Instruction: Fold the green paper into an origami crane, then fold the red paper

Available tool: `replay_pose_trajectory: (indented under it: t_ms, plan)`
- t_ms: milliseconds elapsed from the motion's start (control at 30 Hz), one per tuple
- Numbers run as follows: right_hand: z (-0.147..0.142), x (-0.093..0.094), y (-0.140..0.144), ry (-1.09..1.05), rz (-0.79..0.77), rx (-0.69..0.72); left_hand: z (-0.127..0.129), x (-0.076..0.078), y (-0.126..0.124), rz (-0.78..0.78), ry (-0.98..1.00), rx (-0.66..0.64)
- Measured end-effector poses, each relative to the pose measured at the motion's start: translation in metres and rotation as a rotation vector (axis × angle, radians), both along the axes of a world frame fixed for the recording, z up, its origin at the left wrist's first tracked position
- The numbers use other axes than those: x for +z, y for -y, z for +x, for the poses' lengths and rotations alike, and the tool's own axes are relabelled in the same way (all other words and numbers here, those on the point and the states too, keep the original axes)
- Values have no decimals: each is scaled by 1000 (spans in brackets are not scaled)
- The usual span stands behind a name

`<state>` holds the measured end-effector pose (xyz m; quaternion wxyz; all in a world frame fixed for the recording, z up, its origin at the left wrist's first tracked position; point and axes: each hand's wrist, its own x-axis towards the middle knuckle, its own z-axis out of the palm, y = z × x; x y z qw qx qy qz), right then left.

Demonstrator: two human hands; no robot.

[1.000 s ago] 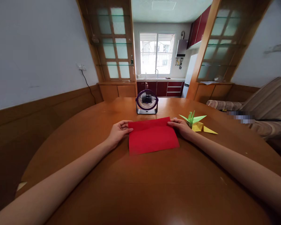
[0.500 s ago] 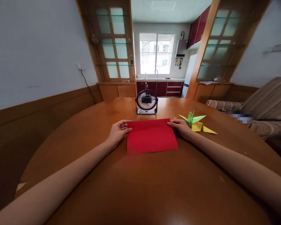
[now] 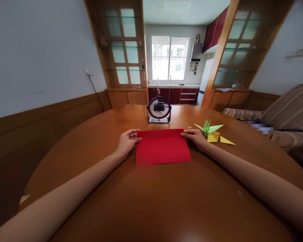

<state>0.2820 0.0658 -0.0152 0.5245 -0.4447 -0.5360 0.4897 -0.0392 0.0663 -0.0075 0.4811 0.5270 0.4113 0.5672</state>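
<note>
A sheet of red paper (image 3: 163, 148) is stretched between my hands just above the table, its far edge raised and its near edge lower. My left hand (image 3: 128, 141) pinches the far left corner between thumb and fingers. At the far right corner, my right hand (image 3: 195, 137) grips the paper the same way, thumb on top. Close beyond my right hand lie a green folded paper crane (image 3: 207, 127) and a yellow folded paper piece (image 3: 217, 137), touching or overlapping each other.
A small purple desk fan (image 3: 159, 109) stands beyond the paper on the brown wooden table (image 3: 151, 201). To the right is a striped armchair (image 3: 290, 114). A cable (image 3: 95, 90) hangs from a wall socket on the left.
Both hands keep hold of the red paper, which has barely moved. The whole view has shifted very slightly.
</note>
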Motion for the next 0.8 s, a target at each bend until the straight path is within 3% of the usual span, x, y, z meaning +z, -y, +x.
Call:
replay_pose_trajectory:
  t_ms: [333,467,800]
  plan:
    - [6,-5,-8,-34,38,-57,2,1,1,39,-71,-52]
    - [7,-7,-9,-3,58,-66,3,5,6,-17,-55,-70]
    - [7,-7,-9,18,99,-86,3,6,7,-10,-105,-14]
